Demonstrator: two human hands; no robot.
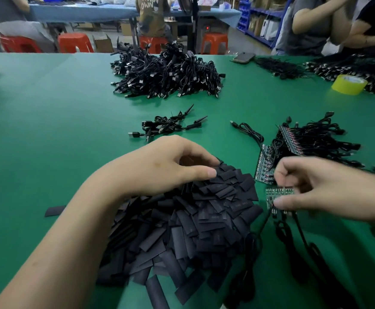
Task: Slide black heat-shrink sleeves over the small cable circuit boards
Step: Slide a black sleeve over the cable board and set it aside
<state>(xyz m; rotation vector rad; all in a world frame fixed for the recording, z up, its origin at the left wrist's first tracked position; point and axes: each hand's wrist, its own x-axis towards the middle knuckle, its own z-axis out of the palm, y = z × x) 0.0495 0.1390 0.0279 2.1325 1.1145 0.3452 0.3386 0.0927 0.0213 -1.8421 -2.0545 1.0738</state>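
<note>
A large heap of flat black heat-shrink sleeves (195, 224) lies on the green table in front of me. My left hand (168, 166) rests on top of the heap, fingers curled down onto the sleeves; whether it pinches one is hidden. To the right, my right hand (311, 186) pinches a strip of small green circuit boards (279, 194) with black cables hanging toward me. More board strips (264, 166) with attached cables lie just behind it.
A small bunch of finished cables (168, 126) lies mid-table, and a big pile of black USB cables (166, 74) sits beyond it. A yellow tape roll (349, 84) and a phone (244, 57) are far right. One stray sleeve (55, 211) lies left. Other people sit around.
</note>
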